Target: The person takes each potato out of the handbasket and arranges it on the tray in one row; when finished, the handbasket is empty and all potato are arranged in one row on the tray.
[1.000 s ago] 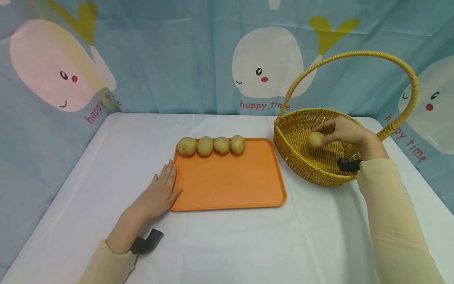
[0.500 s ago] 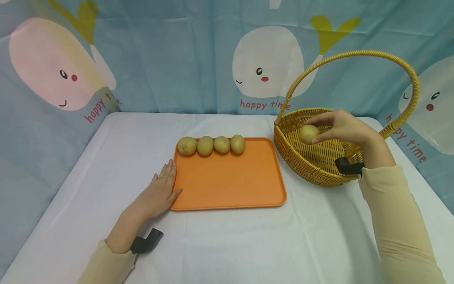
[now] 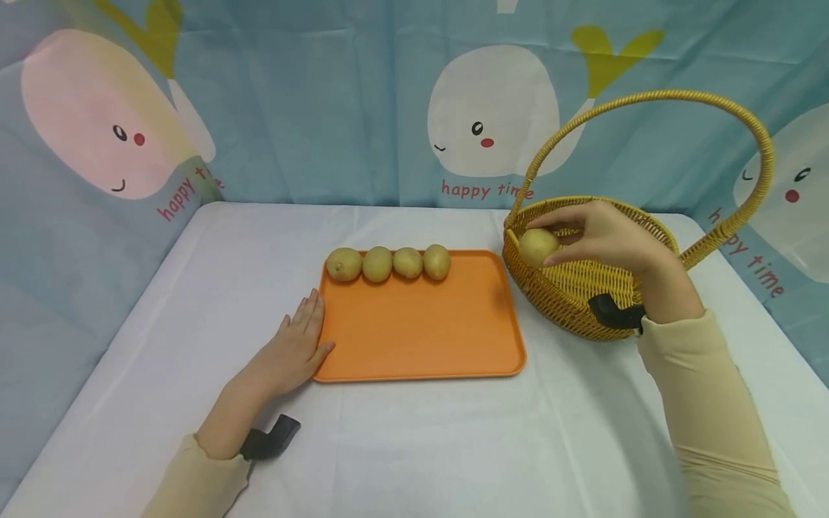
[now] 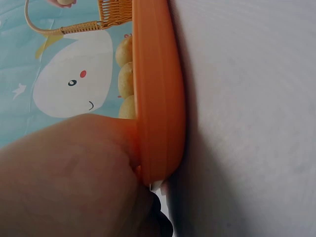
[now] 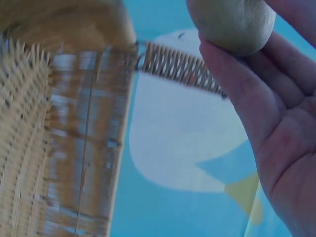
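In the head view my right hand [image 3: 605, 234] pinches a round yellow-brown potato [image 3: 537, 248] between thumb and fingers, above the left rim of a wicker basket [image 3: 550, 309]. The right wrist view has the same potato [image 5: 234, 27] held clear of the woven side. My left hand [image 3: 291, 352] lies against the left edge of an orange tray [image 3: 421, 331], fingers straight and thumb over the rim. Several potatoes [image 3: 378, 265] stand in a row along the tray's back edge, from its left corner past the middle. The left wrist view shows the tray's outer wall [image 4: 158, 89] close up.
The basket's tall arched handle [image 3: 673, 96] rises over the right arm. A white cloth [image 3: 421, 446] covers the table. Behind it hangs a blue curtain [image 3: 311, 115] printed with whales.
My right hand has lifted the potato from inside the basket and carried it left to the rim. The left hand, the tray and the row of potatoes stay in place.
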Action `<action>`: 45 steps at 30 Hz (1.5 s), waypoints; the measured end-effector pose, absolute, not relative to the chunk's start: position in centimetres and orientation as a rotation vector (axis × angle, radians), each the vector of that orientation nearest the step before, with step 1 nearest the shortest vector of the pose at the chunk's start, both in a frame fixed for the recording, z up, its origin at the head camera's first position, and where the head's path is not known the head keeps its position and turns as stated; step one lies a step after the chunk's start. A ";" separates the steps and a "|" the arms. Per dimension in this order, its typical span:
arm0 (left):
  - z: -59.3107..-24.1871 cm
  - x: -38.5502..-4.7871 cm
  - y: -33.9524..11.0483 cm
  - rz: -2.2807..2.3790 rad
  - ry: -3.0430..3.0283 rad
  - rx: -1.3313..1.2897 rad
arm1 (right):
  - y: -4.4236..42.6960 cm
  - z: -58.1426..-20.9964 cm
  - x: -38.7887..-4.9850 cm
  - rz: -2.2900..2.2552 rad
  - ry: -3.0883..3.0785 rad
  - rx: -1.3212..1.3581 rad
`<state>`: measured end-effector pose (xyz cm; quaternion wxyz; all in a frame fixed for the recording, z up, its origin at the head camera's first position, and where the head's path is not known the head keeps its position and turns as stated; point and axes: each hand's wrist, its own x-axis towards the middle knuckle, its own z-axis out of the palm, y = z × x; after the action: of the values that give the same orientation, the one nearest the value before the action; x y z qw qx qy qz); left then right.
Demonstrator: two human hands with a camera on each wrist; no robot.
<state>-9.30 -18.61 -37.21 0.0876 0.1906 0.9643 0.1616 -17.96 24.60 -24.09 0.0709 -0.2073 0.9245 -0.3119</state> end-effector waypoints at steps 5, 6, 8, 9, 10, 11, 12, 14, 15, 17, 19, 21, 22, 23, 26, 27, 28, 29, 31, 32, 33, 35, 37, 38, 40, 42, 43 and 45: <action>-37.4 -9.4 -18.7 0.481 2.863 0.564 | 23.0 -24.6 -17.9 -0.965 2.792 -0.645; -37.4 -9.4 -18.7 0.482 2.859 0.564 | 22.7 -24.7 -17.8 -0.962 2.798 -0.648; -37.5 -9.4 -18.8 0.481 2.856 0.560 | 21.9 -25.1 -17.9 -0.975 2.799 -0.648; -37.5 -9.4 -18.8 0.480 2.856 0.557 | 21.5 -25.3 -17.9 -0.987 2.793 -0.652; -37.5 -9.4 -18.9 0.477 2.855 0.553 | 21.1 -25.6 -18.0 -1.006 2.782 -0.655; -37.5 -9.4 -18.9 0.476 2.853 0.548 | 20.7 -26.0 -18.1 -1.025 2.767 -0.660; -37.5 -9.4 -19.0 0.476 2.854 0.546 | 20.3 -26.3 -18.2 -1.042 2.752 -0.668; -37.6 -9.4 -19.0 0.482 2.854 0.542 | 19.6 -27.2 -18.4 -1.084 2.708 -0.685; -37.6 -9.4 -19.0 0.488 2.852 0.545 | 19.2 -27.6 -18.5 -1.091 2.694 -0.689; -37.6 -9.5 -18.9 0.494 2.852 0.550 | 18.6 -28.4 -18.7 -1.079 2.679 -0.687; -37.6 -9.5 -18.8 0.497 2.856 0.556 | 18.1 -29.1 -18.9 -1.068 2.671 -0.686; -37.5 -9.5 -18.7 0.501 2.865 0.560 | 17.6 -29.9 -19.0 -1.061 2.670 -0.680; -37.5 -9.4 -18.7 0.502 2.870 0.562 | 17.4 -30.3 -19.2 -1.066 2.666 -0.674; -37.4 -9.4 -18.7 0.503 2.874 0.564 | 17.3 -30.6 -19.3 -1.080 2.652 -0.666; -37.3 -9.4 -18.6 0.494 2.875 0.565 | 16.9 -31.7 -19.7 -1.079 2.644 -0.639; -37.3 -9.4 -18.6 0.488 2.872 0.563 | 16.8 -32.1 -19.8 -1.052 2.654 -0.636; -37.3 -9.4 -18.6 0.485 2.865 0.560 | 16.7 -32.4 -19.9 -1.028 2.660 -0.640; -37.3 -9.4 -18.5 0.478 2.859 0.553 | 16.6 -32.8 -20.0 -0.998 2.668 -0.645; -37.2 -9.3 -18.5 0.474 2.854 0.550 | 16.5 -33.3 -20.1 -0.932 2.698 -0.657; -37.2 -9.3 -18.4 0.472 2.855 0.549 | 16.5 -33.4 -20.2 -0.914 2.704 -0.664; -37.2 -9.3 -18.4 0.470 2.856 0.549 | 16.5 -33.6 -20.3 -0.904 2.707 -0.668; -37.0 -9.3 -18.4 0.468 2.860 0.550 | 16.5 -33.7 -20.3 -0.901 2.707 -0.664; -37.0 -9.3 -18.4 0.465 2.865 0.554 | 16.5 -33.8 -20.4 -0.910 2.701 -0.649; -37.0 -9.3 -18.4 0.464 2.865 0.554 | 16.5 -33.9 -20.5 -0.918 2.696 -0.642; -37.1 -9.3 -18.4 0.464 2.865 0.552 | 16.5 -33.9 -20.6 -0.932 2.684 -0.625; -37.1 -9.3 -18.5 0.465 2.867 0.552 | 16.5 -34.0 -20.7 -0.941 2.679 -0.598; -37.1 -9.3 -18.5 0.465 2.867 0.553 | 16.5 -34.0 -20.7 -0.945 2.676 -0.585; -37.2 -9.3 -18.5 0.464 2.868 0.554 | 16.4 -34.0 -20.8 -0.948 2.677 -0.556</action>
<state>-9.29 -18.51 -37.15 0.0919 0.1864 0.9656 0.1563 -20.81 16.45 -34.02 0.1236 -0.1907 0.9180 -0.3250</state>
